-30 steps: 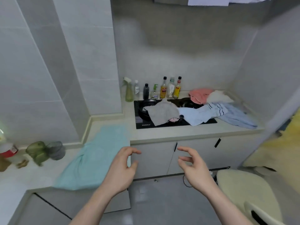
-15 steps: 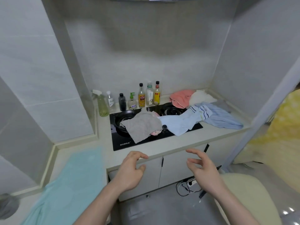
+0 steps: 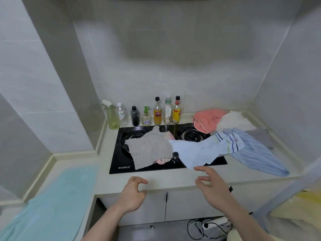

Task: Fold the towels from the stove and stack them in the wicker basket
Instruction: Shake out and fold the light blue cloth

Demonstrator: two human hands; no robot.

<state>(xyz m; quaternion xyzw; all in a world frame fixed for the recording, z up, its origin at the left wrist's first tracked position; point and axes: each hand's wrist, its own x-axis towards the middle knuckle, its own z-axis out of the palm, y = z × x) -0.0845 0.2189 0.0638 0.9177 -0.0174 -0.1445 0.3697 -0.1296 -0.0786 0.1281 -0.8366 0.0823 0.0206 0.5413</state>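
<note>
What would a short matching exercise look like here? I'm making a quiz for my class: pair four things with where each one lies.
Things:
1. grey towel
2. pink towel
3. teal towel
4. spray bottle

Places:
A. back right corner of the counter
B. lower counter, left of the stove
C. over the left burner
D. left end of the bottle row

Pairs: 1-C, 2-A, 3-B, 4-D
</note>
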